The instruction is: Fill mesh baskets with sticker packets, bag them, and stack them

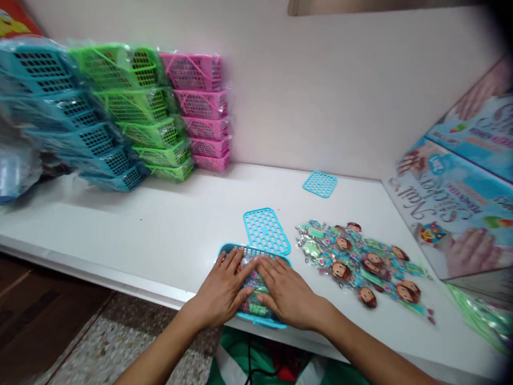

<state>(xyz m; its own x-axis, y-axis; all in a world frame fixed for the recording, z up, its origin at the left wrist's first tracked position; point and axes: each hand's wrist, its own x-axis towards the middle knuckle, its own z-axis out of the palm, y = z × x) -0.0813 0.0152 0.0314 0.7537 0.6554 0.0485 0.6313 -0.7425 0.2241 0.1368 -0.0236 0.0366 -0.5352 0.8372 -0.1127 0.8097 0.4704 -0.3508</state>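
A blue basket [262,322] sits at the table's front edge, filled with small clear packets [254,308] in green and pink. My left hand [224,286] lies over its left side, and my right hand [286,289] rests over its right side. Both hands press flat on the packets with fingers spread, the fingertips nearly meeting in the middle. Just behind the basket a blue perforated lid [266,231] lies flat and touches or nearly touches its rim. A pile of wrapped doll-head items [360,262] spreads to the right.
Wrapped stacks of blue [90,136], green [154,120] and pink baskets [204,115] stand at the back left. A second blue perforated piece [319,184] lies near the wall. Printed boxes [457,198] stand at the right, with green plastic strips [476,315] before them.
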